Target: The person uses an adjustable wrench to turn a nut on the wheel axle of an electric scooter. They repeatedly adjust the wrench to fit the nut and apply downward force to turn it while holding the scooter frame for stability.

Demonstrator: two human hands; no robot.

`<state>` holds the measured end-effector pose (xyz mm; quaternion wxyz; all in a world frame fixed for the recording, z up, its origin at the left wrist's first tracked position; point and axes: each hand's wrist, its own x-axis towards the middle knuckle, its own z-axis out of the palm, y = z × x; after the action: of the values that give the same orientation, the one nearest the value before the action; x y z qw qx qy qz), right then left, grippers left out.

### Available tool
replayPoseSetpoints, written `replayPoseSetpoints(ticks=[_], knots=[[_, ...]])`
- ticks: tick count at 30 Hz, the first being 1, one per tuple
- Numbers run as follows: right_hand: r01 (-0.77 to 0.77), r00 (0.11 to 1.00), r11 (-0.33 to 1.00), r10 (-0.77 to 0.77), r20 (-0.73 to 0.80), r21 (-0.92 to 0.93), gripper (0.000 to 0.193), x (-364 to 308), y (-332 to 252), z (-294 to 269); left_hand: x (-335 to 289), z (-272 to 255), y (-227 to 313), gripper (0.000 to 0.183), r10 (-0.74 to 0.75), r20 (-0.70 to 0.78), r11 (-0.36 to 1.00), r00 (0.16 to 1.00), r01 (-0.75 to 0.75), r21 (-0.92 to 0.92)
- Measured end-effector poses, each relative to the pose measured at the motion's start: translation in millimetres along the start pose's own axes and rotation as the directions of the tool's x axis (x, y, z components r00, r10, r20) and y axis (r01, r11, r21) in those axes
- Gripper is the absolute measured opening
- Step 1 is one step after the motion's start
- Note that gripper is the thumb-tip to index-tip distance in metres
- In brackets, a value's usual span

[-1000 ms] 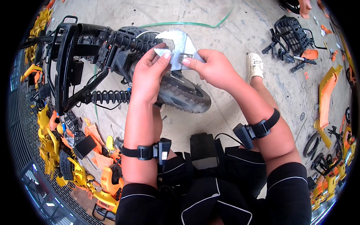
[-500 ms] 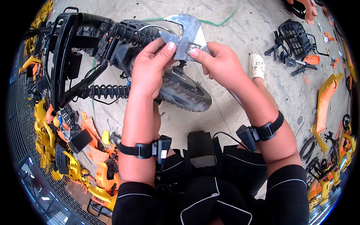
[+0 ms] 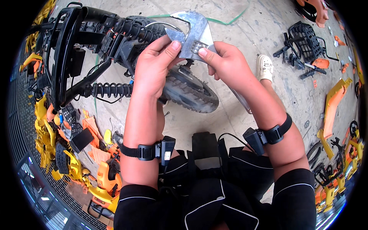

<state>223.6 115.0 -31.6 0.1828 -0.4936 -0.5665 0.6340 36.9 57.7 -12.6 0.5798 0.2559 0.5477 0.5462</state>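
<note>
A large silver adjustable wrench point(image 3: 199, 32) is held up between both hands, its jaws apart and facing left. My left hand point(image 3: 155, 63) pinches the movable jaw, thumb on its flat face. My right hand point(image 3: 226, 59) grips the tool below its head, with the thumb against the knurled adjusting screw point(image 3: 198, 47). The handle runs down under my right forearm, where its end just shows. Beyond and below the hands is a treaded tyre point(image 3: 191, 97) of a black vehicle frame point(image 3: 63, 57) with coil springs point(image 3: 113, 91).
Yellow and orange body panels point(image 3: 105, 178) are heaped at the left. At the right lie a black basket point(image 3: 304, 38), a long orange panel point(image 3: 332, 109) and more parts. A green strap point(image 3: 230, 21) lies on the concrete floor beyond the wrench.
The wrench and both hands have shifted very slightly to the right. Both hands keep their hold, and the view has moved a little.
</note>
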Motion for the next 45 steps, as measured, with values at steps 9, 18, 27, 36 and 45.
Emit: replayPoseSetpoints(ticks=[9, 18, 27, 36, 45], knots=[[0.031, 0.998, 0.997, -0.035, 0.057, 0.075, 0.054, 3, 8, 5, -1, -4, 0, 0.036, 0.023, 0.017, 1.000, 1.000, -0.023, -0.007], [0.039, 0.999, 0.995, -0.042, 0.027, 0.093, 0.048, -1, 5, 5, -2, -3, -1, 0.039, 0.007, 0.017, 1.000, 1.000, -0.006, -0.026], [0.046, 0.999, 0.999, -0.046, 0.005, 0.024, 0.046, 1, 7, 2, 0, -3, -4, 0.039, -0.005, 0.015, 1.000, 1.000, 0.006, -0.028], [0.061, 0.988, 0.996, -0.050, 0.147, -0.071, 0.043, 5, 1, -16, 4, 2, -4, 0.046, 0.081, -0.114, 0.988, 0.990, -0.065, 0.141], [-0.053, 0.999, 0.528, 0.020, -0.049, -0.848, 0.023, 20, 43, -41, 10, -10, 5, 0.040, 0.248, -0.357, 0.944, 0.901, -0.143, 0.296]])
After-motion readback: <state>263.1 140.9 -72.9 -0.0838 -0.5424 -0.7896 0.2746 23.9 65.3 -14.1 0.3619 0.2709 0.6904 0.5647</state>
